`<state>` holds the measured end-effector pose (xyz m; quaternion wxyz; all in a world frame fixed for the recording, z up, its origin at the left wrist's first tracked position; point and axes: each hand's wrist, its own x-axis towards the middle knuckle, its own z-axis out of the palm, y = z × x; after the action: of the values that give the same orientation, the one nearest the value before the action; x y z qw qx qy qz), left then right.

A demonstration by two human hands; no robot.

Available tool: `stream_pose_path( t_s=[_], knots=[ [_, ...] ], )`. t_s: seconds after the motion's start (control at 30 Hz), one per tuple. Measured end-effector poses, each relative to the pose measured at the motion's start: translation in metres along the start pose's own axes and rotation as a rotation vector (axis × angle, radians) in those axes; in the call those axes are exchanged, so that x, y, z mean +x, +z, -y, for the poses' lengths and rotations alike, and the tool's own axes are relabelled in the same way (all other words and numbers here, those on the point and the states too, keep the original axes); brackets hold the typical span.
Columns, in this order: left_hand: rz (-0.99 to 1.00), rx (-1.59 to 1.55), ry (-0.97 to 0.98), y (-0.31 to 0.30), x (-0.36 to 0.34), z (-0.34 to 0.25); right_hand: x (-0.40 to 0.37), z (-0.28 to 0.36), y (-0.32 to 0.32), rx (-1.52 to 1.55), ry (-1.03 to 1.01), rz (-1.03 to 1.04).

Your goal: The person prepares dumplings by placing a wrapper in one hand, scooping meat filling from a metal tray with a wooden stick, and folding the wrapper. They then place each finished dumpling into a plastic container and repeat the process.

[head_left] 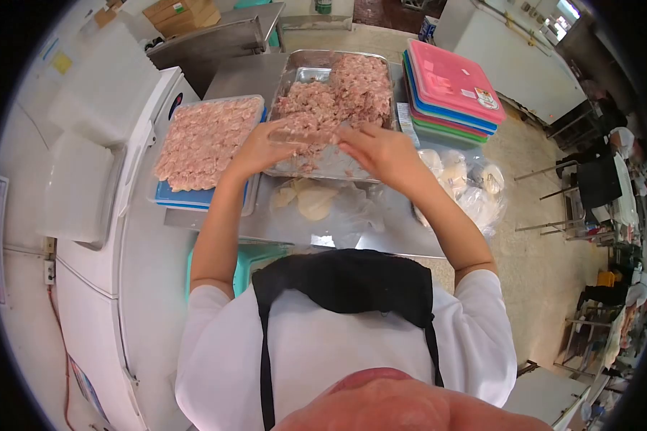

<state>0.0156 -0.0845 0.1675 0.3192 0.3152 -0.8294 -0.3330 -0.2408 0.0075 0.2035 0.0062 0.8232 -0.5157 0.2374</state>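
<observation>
Both hands are over the near part of a deep metal tray (328,174) with a mound of pink ground meat (359,82) in it. My left hand (260,147) is curled at the tray's left side, with a lump of ground meat at its fingers, which are partly smeared. My right hand (381,151) faces it with bent fingertips pressed together; what they hold is too small to make out. Left of the tray, rows of meat portions (207,136) cover a flat tray with a blue lid or tray beneath. Pale round dough-like sheets (315,203) lie in front on clear plastic.
Stacked lidded trays, pink on top (456,82), stand right of the metal tray. Bags of white rounded pieces (456,176) lie at the table's right edge. A white refrigerator (147,251) borders the left side. A teal bin (248,262) is under the table. People sit at tables far right.
</observation>
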Motion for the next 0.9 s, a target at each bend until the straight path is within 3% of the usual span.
stream_pose_path(
  t_s=[0.03, 0.13, 0.23, 0.3, 0.33, 0.4, 0.6, 0.8, 0.9],
  knots=[
    [0.049, -0.013, 0.043, -0.007, -0.003, 0.001, -0.001, 0.009, 0.005, -0.008, -0.005, 0.014],
    [0.033, 0.053, -0.148, -0.025, -0.016, -0.029, 0.007, 0.018, 0.005, 0.025, -0.014, -0.034],
    [0.031, -0.195, -0.281, -0.050, -0.041, -0.028, 0.019, 0.040, -0.010, 0.181, -0.014, -0.088],
    [-0.048, 0.000, -0.059, -0.064, -0.057, -0.014, 0.022, 0.066, -0.012, 0.337, -0.019, -0.046],
    [-0.092, 0.096, 0.051, -0.071, -0.066, -0.007, 0.025, 0.080, -0.001, 0.273, -0.021, -0.008],
    [-0.112, 0.049, 0.017, -0.087, -0.084, 0.003, 0.032, 0.109, 0.033, 0.143, -0.031, 0.065],
    [-0.073, 0.050, -0.272, -0.155, -0.140, 0.049, 0.044, 0.136, 0.066, 0.431, 0.018, 0.108],
    [-0.135, 0.214, -0.424, -0.238, -0.207, 0.127, -0.002, 0.121, 0.103, 0.596, 0.336, 0.126],
    [-0.245, 0.611, -0.241, -0.241, -0.221, 0.153, -0.026, 0.122, 0.110, 0.718, 0.619, 0.105]
  ],
)
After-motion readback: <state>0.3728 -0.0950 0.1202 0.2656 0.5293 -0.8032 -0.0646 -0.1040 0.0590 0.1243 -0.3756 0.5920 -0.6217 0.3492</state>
